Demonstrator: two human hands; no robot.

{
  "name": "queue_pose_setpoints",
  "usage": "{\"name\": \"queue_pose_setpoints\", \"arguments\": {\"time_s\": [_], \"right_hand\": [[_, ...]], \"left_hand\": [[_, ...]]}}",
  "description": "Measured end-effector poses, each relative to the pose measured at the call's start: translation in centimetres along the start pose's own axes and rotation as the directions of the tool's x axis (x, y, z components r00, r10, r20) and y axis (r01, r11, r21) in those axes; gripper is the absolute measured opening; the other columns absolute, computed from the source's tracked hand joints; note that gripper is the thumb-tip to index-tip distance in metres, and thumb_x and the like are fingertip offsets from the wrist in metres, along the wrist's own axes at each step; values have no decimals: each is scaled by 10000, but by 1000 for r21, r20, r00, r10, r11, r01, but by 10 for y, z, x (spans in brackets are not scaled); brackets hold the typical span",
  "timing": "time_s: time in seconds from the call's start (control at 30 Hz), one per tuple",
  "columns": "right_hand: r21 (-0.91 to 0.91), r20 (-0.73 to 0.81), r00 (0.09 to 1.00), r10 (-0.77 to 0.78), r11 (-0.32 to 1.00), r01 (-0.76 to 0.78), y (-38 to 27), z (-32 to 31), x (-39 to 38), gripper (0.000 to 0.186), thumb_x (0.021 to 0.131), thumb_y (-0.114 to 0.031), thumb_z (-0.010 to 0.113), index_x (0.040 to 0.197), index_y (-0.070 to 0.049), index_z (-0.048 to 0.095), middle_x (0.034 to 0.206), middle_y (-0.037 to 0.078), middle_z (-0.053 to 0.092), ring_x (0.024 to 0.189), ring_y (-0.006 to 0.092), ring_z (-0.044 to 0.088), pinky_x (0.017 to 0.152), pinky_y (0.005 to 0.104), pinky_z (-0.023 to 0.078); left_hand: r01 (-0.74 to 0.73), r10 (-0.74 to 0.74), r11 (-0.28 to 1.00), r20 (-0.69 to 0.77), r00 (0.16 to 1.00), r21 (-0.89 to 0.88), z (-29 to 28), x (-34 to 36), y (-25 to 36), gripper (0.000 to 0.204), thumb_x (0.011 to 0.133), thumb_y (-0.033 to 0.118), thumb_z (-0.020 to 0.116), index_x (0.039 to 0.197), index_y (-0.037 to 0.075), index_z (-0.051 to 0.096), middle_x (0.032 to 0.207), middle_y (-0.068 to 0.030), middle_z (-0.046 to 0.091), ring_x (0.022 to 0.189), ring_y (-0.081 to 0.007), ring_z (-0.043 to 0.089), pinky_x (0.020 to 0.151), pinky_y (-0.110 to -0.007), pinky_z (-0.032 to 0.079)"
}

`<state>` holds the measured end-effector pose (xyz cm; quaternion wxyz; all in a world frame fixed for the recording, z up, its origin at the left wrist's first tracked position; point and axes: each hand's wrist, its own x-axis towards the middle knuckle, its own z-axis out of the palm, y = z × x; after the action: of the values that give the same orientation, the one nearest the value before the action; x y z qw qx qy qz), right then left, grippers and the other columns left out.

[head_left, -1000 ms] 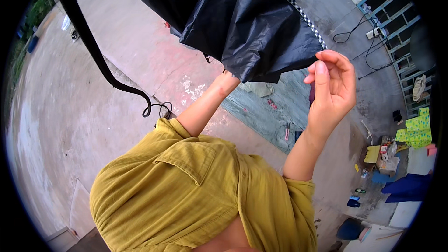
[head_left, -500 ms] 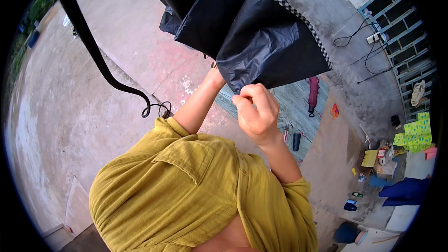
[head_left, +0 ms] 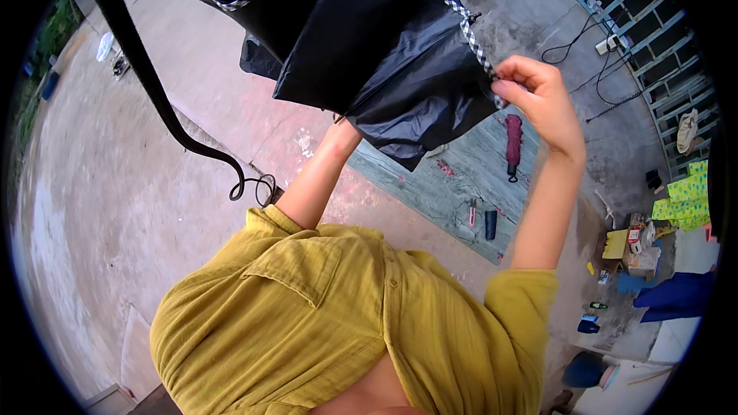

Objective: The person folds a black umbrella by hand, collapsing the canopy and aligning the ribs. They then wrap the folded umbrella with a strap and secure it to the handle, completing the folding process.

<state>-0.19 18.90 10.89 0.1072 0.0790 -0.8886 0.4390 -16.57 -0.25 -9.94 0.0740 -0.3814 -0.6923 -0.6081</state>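
black umbrella [head_left: 369,38], right hand [head_left: 538,100] pinching its checkered edge, left hand hidden

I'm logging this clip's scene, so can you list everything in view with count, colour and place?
Black fabric umbrella with checked trim: one, held up, centre top.
Folded dark red umbrella: one, on the green mat.
Small dark cylinders: two, mat's near edge.
Black cable: one, coiled on the concrete floor.
Yellow patterned cloth: one, far right.
Left hand: hidden under the canopy, forearm visible.
Right hand: pinching the canopy's trimmed edge.
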Motion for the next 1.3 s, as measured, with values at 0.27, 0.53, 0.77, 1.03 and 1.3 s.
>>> {"name": "queue_pose_setpoints", "arguments": {"time_s": [0.27,0.53,0.77,1.03,1.3], "right_hand": [[-79,-618,702,-354,917,392,-29,32,1,135,926,-39,542,1028,46,561,832,60,598,769,132,558,708,262,449],[451,-222,891,397,852,-267,41,149,-68,250,946,-181,576,765,-9,566,620,16,542,507,69,485,500,205,390],[662,161,922,352,654,-365,130,232,-63,292,969,-199,521,1164,13,565,1101,116,622,941,167,601,812,306,488],[963,-208,926,315,229,139,138,254,12,594,974,-457,397,1382,-26,394,1430,91,425,1301,227,407,1110,352,285],[993,-116,966,232,33,111,191,181,26,380,952,-363,475,1110,-42,602,1117,109,641,981,259,607,902,373,481]], "left_hand": [[-3,17,987,-88,996,159,3,-5,-5,497,931,181,565,1365,-11,416,1384,-175,454,1296,-282,414,1090,-342,309],[-58,90,912,-60,994,407,-17,-6,10,534,941,278,517,1394,24,392,1443,-165,389,1344,-276,365,1113,-331,283],[157,-283,732,86,955,663,-8,-9,-20,541,982,370,378,1447,97,330,1521,-121,298,1387,-248,302,1107,-305,298],[344,-388,906,-160,908,-246,38,-22,26,400,972,258,454,1302,40,508,1386,-181,468,1280,-263,440,1097,-346,303],[-270,119,814,307,944,515,36,-19,77,474,765,141,647,1195,-32,549,1254,-261,522,1203,-442,431,1054,-481,331]]}}
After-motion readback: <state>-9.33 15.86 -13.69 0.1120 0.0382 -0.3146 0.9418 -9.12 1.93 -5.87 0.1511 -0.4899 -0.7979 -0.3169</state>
